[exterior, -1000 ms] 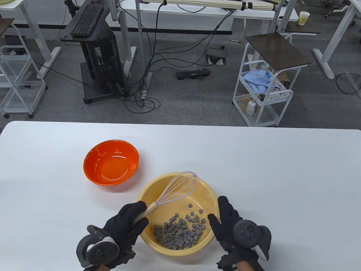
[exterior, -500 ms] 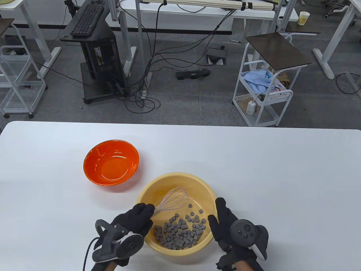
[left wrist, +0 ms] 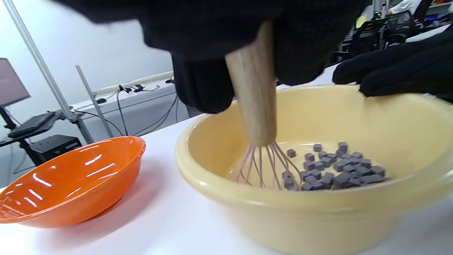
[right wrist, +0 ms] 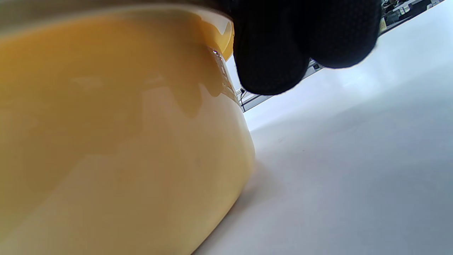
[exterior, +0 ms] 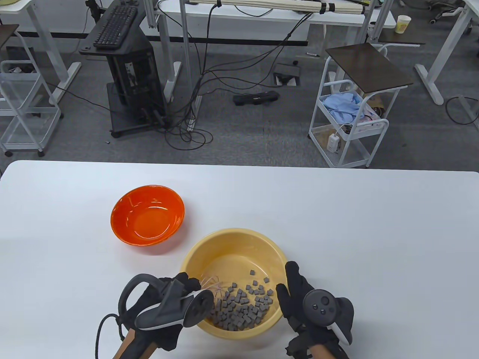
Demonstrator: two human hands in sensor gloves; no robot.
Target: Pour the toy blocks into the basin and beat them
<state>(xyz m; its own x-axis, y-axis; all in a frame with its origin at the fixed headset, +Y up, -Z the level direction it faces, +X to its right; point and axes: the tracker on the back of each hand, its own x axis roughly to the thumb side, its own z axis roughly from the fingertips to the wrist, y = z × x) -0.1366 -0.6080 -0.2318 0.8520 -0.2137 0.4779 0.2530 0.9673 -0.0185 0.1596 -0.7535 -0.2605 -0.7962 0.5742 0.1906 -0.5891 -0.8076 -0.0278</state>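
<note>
A yellow basin (exterior: 239, 239) (left wrist: 318, 216) (right wrist: 106, 141) stands near the table's front edge, with several small grey toy blocks (exterior: 243, 304) (left wrist: 332, 170) heaped in its near half. My left hand (exterior: 168, 299) grips the wooden handle of a whisk (left wrist: 253, 92), held almost upright; its wire loops (exterior: 215, 286) (left wrist: 265, 166) dip into the left edge of the block pile. My right hand (exterior: 295, 291) (left wrist: 400, 71) holds the basin's right rim, thumb over the inside edge and fingers (right wrist: 300, 46) against the outer wall.
An empty orange bowl (exterior: 148, 215) (left wrist: 67, 180) sits on the white table (exterior: 374, 243) behind and left of the basin. Beyond the table's far edge are carts, desks and cables on the floor.
My left hand has swung the whisk from a flat slant to nearly upright and brought its wires down into the blocks at the basin's left. My right hand stays on the rim.
</note>
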